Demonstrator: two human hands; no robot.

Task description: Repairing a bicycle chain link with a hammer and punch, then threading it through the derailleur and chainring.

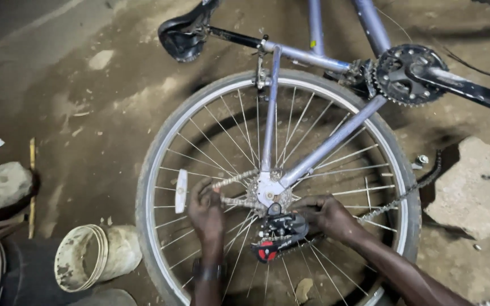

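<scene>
Head camera looks down at a bike lying on dirt. At the middle of the back wheel [160,170], the left hand [206,211] pinches the chain [235,180] with bent fingers. At its 3 o'clock, the right hand [325,215] grips the black gear changer [281,229], closed around it. A white bucket [86,258] lies at 8 o'clock. The seat [185,34] is at 11 o'clock.

The bicycle's rear wheel [279,187] lies on the floor [86,113]. A bucket [94,256] sits left of it, a stone slab [474,184] right, the saddle [185,31] behind, the crankset [406,73] behind-right.
</scene>
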